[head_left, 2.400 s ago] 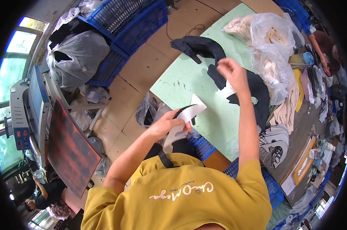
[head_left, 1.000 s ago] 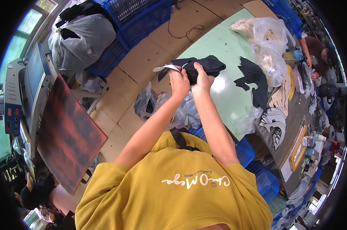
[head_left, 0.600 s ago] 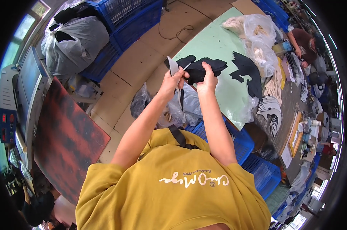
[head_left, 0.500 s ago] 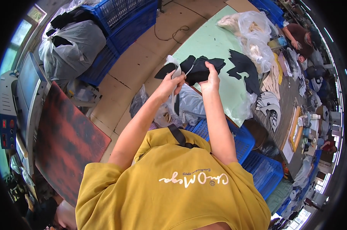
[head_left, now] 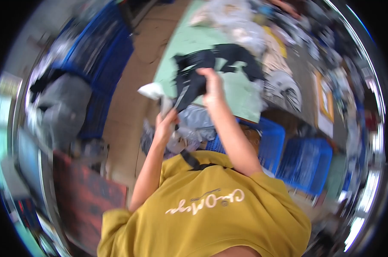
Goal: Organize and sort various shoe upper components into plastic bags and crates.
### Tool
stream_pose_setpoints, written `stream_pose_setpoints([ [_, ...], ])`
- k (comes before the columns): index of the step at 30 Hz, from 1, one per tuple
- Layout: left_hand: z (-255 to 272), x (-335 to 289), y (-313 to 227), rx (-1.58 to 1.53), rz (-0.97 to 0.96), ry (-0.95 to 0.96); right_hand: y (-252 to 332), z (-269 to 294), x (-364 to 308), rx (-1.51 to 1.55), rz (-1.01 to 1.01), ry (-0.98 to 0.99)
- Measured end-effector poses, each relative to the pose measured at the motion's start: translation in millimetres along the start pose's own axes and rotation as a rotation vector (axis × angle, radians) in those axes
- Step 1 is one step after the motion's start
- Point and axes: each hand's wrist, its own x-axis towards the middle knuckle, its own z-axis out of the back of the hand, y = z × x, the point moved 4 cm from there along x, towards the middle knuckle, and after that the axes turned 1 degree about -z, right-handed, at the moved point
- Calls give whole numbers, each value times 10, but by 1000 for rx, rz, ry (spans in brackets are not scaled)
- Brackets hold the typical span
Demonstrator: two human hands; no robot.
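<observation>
My right hand [head_left: 212, 88] is closed on a bunch of black fabric pieces [head_left: 189, 81], thumb on top. The bunch is blurred by motion and hangs over the near left part of a pale green tabletop [head_left: 241, 96]. Lower and to the left, my left hand [head_left: 166, 122] pinches a white fabric piece [head_left: 152, 91], whose loose end sticks out to the left. A dark strip also shows by those fingers; whether it joins the black bunch I cannot tell. More black fabric pieces [head_left: 245, 60] lie on the tabletop just beyond my right hand.
Clear plastic bags [head_left: 228, 17] lie on the table's far side, beside cut grey pieces [head_left: 284, 88]. Blue crates [head_left: 305, 165] stand at the near right, others [head_left: 102, 47] at the far left by a stuffed bag [head_left: 61, 111]. A red-black board [head_left: 87, 197] is at left.
The view has turned toward the right. My right hand has brought the black pieces over the green tabletop, and my left hand has dropped lower, nearer my body, with the white piece.
</observation>
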Motion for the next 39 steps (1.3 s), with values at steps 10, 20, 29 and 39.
stream_pose_setpoints([
  [10,355,538,-446,-598,85,282,-170,121,-491,-144,-267,583],
  [20,936,127,41,-50,316,-274,838,288,-75,-1278,436,436],
  [29,670,260,-109,-38,152,-367,634,-400,246,-1272,162,944],
  [39,708,588,157,-102,152,-382,-78,205,1695,-843,-294,663],
])
